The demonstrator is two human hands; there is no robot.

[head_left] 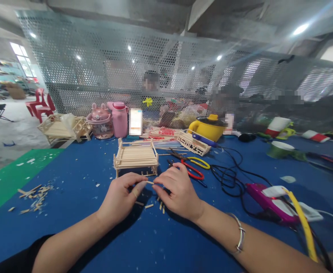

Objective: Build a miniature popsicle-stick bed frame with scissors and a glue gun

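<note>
My left hand (123,195) and my right hand (176,191) meet over the blue table (78,227), fingers pinched together on a short thin wooden stick (150,182) held between them. Just behind the hands stands a small bed-like model (136,156) built of wooden sticks. A few cut stick pieces (155,206) lie on the cloth under my hands. A silver bangle circles my right wrist.
Red-handled and yellow-handled pliers (193,167) lie right of the model. A pink glue gun (269,199) with black cables sits at right. Stick offcuts (32,195) lie at left. Behind are a pink bottle (119,119), a yellow pot (209,127), another stick model (61,127), and people beyond a mesh screen.
</note>
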